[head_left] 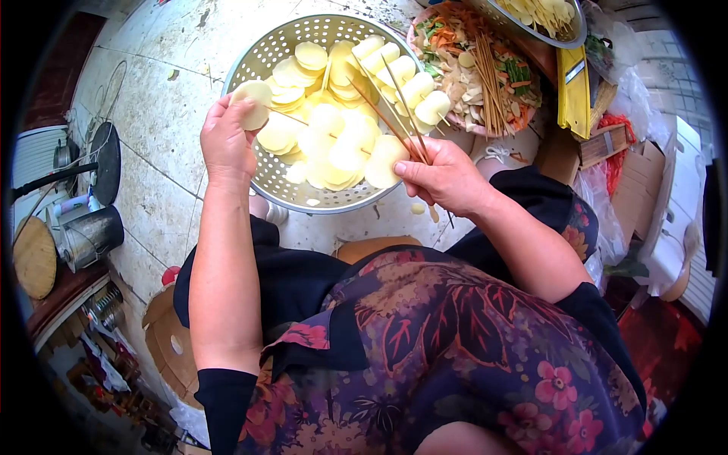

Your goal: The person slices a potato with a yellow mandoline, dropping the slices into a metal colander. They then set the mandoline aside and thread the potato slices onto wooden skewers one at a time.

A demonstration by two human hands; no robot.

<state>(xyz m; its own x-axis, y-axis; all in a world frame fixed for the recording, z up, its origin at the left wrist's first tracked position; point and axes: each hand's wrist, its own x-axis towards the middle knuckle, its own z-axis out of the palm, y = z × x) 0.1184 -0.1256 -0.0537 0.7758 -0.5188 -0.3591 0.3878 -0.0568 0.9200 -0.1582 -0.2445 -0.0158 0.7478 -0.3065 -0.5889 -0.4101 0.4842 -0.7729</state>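
My left hand (230, 140) pinches a thin, pale round slice (252, 103) over the left rim of a large metal colander (262, 57). Across the colander, my right hand (444, 176) is closed around a bundle of thin skewers (415, 144) that fan out up and to the left. Several pale slices are threaded on some of them, and one slice (385, 161) lies right beside my right thumb. Heaps of similar slices (334, 136) fill the colander, with more skewered pieces among them.
A pink-rimmed tray (413, 32) of cut vegetables and loose sticks (489, 83) stands behind my right hand. Above it is a metal bowl (572, 38) of slices, beside a yellow slicer (574, 91). Cardboard (637, 182) lies at right; a metal pot (92, 236) stands at left.
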